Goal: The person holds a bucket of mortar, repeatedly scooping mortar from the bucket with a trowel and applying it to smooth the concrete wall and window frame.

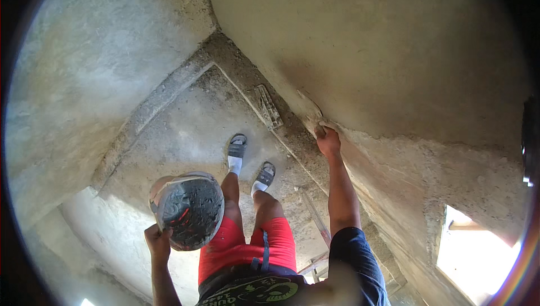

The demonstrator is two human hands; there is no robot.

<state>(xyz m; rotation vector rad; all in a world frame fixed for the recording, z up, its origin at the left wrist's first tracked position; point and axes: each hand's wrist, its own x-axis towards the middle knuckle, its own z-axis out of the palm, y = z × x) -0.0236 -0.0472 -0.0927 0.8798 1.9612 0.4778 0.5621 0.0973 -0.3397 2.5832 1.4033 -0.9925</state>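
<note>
Right hand [329, 141] at wall [416, 52], probably with trowel [314, 104].

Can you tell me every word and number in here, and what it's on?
Dark shirt: pale lettering beside a drawing, only partly in view; I won't copy it out.
Round container: red streaks on the dark part, too unclear to read as writing.
Walls: no writing that I can see.

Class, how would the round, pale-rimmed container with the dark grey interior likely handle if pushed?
The round, pale-rimmed container seems stiff: its rim looks round though the left hand grips one edge. Laid sideways, its circular outline could let it roll.
</note>
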